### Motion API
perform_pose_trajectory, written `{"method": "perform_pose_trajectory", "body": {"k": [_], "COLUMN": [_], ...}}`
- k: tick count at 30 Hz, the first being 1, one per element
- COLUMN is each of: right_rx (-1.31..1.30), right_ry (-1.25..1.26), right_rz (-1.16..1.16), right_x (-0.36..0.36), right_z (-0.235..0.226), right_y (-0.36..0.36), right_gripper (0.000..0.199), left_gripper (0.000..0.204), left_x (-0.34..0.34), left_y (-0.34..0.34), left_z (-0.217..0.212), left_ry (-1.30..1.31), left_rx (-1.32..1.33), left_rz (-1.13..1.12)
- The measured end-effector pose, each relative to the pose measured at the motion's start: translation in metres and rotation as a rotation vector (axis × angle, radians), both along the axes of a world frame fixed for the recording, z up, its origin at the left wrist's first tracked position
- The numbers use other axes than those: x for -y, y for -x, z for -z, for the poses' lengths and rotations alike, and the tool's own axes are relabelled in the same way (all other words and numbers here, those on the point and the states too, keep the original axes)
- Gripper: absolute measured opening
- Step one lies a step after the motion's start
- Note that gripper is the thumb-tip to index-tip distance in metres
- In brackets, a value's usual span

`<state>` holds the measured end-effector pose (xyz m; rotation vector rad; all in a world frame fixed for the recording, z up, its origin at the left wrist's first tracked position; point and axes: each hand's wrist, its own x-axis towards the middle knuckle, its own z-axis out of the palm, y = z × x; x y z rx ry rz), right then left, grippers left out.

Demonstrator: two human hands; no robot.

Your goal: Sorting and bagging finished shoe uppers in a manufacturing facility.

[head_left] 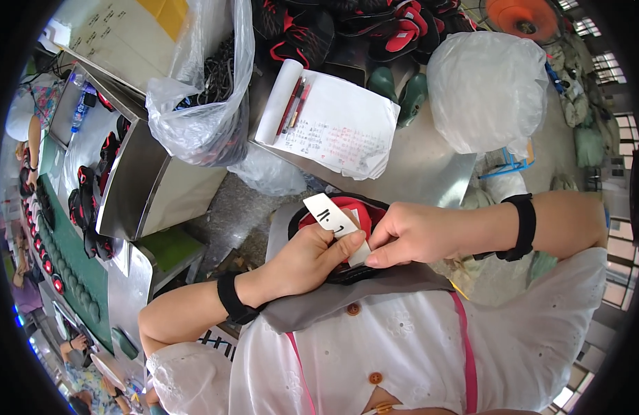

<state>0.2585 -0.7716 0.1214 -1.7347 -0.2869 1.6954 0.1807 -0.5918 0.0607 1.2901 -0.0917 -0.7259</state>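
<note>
A white paper strip (324, 211) with handwriting on it slants across my lap. My left hand (307, 261) is closed on it, the thumb pressed flat over its middle. At the strip's lower end my right hand (410, 232) is closed in a pinch, thumb and forefinger together. Fingers hide what exactly lies in that pinch, but the strip's edge runs right up to it. Beneath both hands rests a red and black padded piece (354, 205), apparently part of a shoe, mostly covered by my hands and the strip.
Ahead, a metal table (430, 162) holds a paper pad (350, 128) with pens, green shoe forms (410, 98), red and black shoes (395, 31) and a stuffed plastic bag (489, 90). Left are an open plastic bag (198, 124), a metal cabinet (150, 180) and a green conveyor (77, 263) with people beside it.
</note>
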Motion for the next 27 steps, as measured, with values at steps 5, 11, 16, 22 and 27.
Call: {"method": "perform_pose_trajectory", "body": {"k": [5, 11, 16, 22, 27], "right_rx": [-0.035, 0.034, 0.112, 0.792, 1.532], "right_ry": [-0.002, -0.111, -0.097, 0.393, 0.375], "right_rz": [0.027, 0.081, 0.461, 0.798, 0.428], "right_x": [0.006, 0.017, 0.071, 0.210, 0.191], "right_z": [0.002, 0.002, 0.017, 0.244, 0.295], "right_y": [0.003, 0.003, -0.035, -0.047, -0.050], "right_gripper": [0.029, 0.020, 0.027, 0.047, 0.083], "left_gripper": [0.025, 0.036, 0.035, 0.033, 0.035], "left_x": [0.000, -0.001, -0.010, -0.032, -0.032], "left_y": [0.002, -0.004, 0.003, 0.009, 0.014], "left_z": [0.004, -0.004, 0.000, 0.004, 0.007], "left_ry": [-0.028, 0.066, 0.016, 0.079, 0.166], "left_rx": [0.046, -0.253, -0.318, 0.125, -0.008], "left_rz": [0.017, -0.037, -0.027, 0.144, 0.016]}}
